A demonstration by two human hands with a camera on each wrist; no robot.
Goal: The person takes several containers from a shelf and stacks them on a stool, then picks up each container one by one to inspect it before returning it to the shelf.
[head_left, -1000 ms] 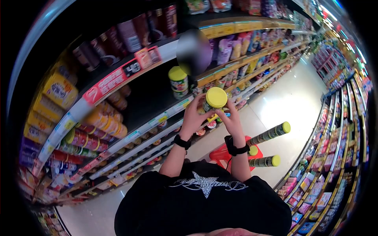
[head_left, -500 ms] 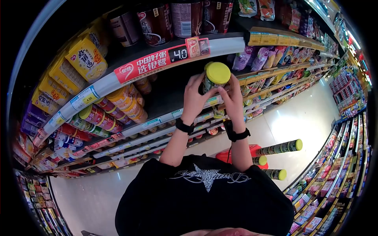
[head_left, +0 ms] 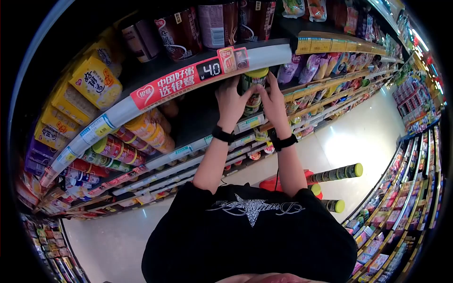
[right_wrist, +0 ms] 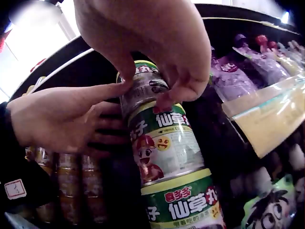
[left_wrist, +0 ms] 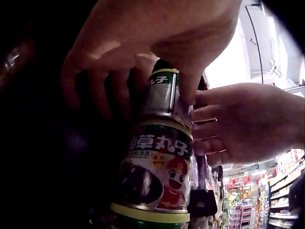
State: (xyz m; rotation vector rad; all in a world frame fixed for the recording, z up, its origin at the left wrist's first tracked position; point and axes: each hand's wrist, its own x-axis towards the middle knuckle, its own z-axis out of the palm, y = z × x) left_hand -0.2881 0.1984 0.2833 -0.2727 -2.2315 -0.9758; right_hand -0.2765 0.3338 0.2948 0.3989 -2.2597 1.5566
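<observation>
Under the shelf's price strip, a can with a yellow lid (head_left: 257, 73) sits between my two hands in the head view. My left hand (head_left: 231, 104) grips its left side and my right hand (head_left: 274, 104) its right side, thumbs close together at the front. In the right wrist view this green-and-silver can (right_wrist: 143, 91) stands atop a column of like cans, a middle can (right_wrist: 167, 143) and a lower can (right_wrist: 186, 202) beneath it. The left wrist view has the same column, with a printed cartoon figure on the can below (left_wrist: 159, 167).
A red price sign (head_left: 177, 80) hangs on the shelf edge above my hands. Orange cans (head_left: 148, 131) stand to the left and purple pouches (head_left: 309, 70) to the right. Stacks of yellow-lidded cans (head_left: 337, 173) rise from a red stool or basket (head_left: 271, 184) behind my right arm.
The held can has gone from in front of the shelf, up and inward, onto the column of cans under the price strip. Both hands moved with it; the view turned towards the shelf.
</observation>
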